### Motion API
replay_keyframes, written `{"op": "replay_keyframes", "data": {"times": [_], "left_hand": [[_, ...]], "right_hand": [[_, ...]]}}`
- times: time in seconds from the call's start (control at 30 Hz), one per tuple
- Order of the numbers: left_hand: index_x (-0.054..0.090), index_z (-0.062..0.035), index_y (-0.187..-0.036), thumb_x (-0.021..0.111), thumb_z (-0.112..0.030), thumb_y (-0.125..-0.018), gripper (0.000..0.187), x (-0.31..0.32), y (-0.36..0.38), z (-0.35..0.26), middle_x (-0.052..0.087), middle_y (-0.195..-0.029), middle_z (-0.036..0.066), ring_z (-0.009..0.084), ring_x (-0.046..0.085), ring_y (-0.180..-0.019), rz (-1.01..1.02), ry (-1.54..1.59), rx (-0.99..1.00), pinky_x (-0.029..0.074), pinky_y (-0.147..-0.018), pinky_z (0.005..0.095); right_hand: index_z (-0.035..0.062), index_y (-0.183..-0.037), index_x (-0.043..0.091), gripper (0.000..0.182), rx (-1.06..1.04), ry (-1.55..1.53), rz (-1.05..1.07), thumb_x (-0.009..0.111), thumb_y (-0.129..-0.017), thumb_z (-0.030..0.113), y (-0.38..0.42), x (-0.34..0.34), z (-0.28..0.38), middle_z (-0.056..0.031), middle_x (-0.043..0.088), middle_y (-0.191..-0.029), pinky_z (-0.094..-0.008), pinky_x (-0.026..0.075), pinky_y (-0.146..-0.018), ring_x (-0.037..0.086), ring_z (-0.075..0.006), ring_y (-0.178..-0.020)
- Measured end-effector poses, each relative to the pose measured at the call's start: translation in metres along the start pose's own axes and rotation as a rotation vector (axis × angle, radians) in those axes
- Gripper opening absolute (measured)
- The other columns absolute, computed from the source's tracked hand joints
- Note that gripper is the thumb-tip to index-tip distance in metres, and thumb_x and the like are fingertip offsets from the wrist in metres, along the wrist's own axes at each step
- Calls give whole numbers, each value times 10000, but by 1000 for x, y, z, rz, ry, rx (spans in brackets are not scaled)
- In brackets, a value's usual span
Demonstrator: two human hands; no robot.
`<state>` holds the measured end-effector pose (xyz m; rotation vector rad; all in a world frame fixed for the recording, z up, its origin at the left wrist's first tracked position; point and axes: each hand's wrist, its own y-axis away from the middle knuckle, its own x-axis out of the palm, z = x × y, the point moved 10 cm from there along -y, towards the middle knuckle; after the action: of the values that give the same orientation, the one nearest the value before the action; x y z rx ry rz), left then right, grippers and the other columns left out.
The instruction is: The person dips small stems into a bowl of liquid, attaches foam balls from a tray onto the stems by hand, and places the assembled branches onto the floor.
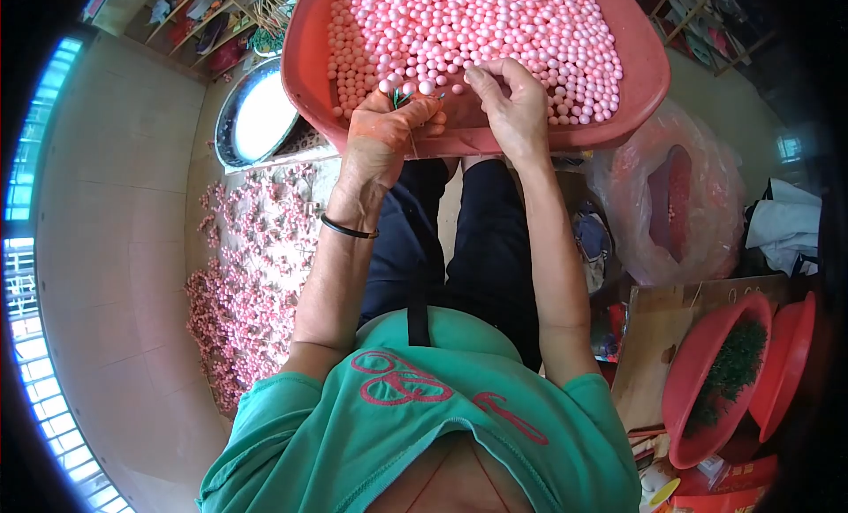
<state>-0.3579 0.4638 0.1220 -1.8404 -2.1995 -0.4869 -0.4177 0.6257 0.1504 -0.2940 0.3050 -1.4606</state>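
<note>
My left hand (pixel 387 131), its fingers coated or covered in orange, is closed around thin green wire stems (pixel 400 98). Pink balls (pixel 426 87) show at the tips of these stems. To the right, my right hand (pixel 514 108) has thumb and forefinger pinched together; what lies between them, if anything, is too small to make out. Both hands are over the near side of a large red-pink tub (pixel 643 71). Loose pink beads (pixel 477 22) fill much of the tub, and a bare strip of its bottom shows between my hands.
At left, a dark-rimmed basin (pixel 231 115) holds something white. Many pink-beaded stems (pixel 243 310) lie spread on the floor. Right of my legs are a clear plastic bag (pixel 609 173), a cardboard sheet (pixel 649 354) and red basins (pixel 680 398), one holding green stems (pixel 733 372).
</note>
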Motion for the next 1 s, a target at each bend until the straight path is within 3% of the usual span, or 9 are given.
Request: {"op": "replay_keyframes", "data": {"times": [0.07, 0.3, 0.43, 0.53, 0.57, 0.6, 0.67, 0.8, 1.0], "left_hand": [[598, 42, -965, 698, -22, -836, 175, 1, 0, 0, 664, -844, 106, 167, 664, -716, 2, -11, 7, 565, -661, 258], [584, 48, -969, 686, -9, -839, 175, 3, 2, -4, 663, -856, 107, 169, 669, -737, 6, -33, 26, 563, -679, 255], [579, 56, -971, 688, 1, -830, 187, 9, 5, -9, 666, -857, 114, 173, 673, -749, 10, -9, 35, 565, -681, 255], [581, 59, -951, 691, 7, -824, 176, 7, 4, -7, 669, -845, 120, 175, 676, -743, -7, -11, 33, 570, -676, 264], [582, 58, -941, 693, 5, -824, 170, 4, 3, -3, 669, -839, 119, 177, 678, -740, -13, -34, 12, 573, -673, 268], [584, 58, -931, 695, 2, -824, 164, 1, 2, -1, 670, -833, 117, 179, 679, -736, -20, -57, -8, 575, -669, 272], [586, 53, -913, 699, -7, -825, 155, -1, 2, 1, 670, -825, 115, 181, 681, -729, -19, -76, -16, 579, -661, 278], [589, 45, -902, 702, -30, -834, 152, 2, 2, 1, 670, -818, 114, 176, 679, -712, 12, -48, -11, 580, -642, 278], [585, 34, -970, 650, -96, -893, 164, 7, 2, 0, 673, -837, 117, 182, 678, -721, 13, -11, -68, 575, -660, 274]], "right_hand": [[-4, -845, 660, 154, 39, -116, -18, 688, -866, 146, 7, 0, 3, -72, 687, -765, -281, 488, -662, 629, -125, -685], [-3, -862, 650, 159, -53, -40, 77, 705, -859, 146, 15, 14, 11, -46, 678, -783, -251, 477, -659, 604, -91, -712], [37, -863, 658, 121, -23, -156, -11, 662, -904, 151, 7, -6, 13, 40, 598, -727, -174, 353, -513, 447, -6, -598], [28, -860, 658, 110, -33, -166, -78, 663, -897, 131, 9, -11, 18, 26, 614, -729, -185, 387, -545, 482, -24, -616], [11, -854, 655, 121, -156, -97, -20, 666, -891, 125, 11, -1, 23, 8, 632, -732, -211, 426, -593, 529, -51, -649], [-1, -840, 647, 146, -124, -42, 90, 664, -892, 135, 16, 18, 16, -12, 647, -747, -235, 455, -642, 567, -74, -687], [9, -849, 627, 164, -136, 0, 30, 695, -866, 158, 24, 22, 10, -80, 652, -742, -290, 476, -646, 603, -134, -685], [6, -846, 628, 177, -5, -108, 89, 691, -874, 169, 22, 25, -2, -65, 662, -754, -294, 477, -655, 604, -134, -692], [7, -879, 648, 188, -52, -27, 8, 696, -875, 189, 21, 13, 11, -46, 660, -754, -261, 485, -596, 592, -91, -670]]}}
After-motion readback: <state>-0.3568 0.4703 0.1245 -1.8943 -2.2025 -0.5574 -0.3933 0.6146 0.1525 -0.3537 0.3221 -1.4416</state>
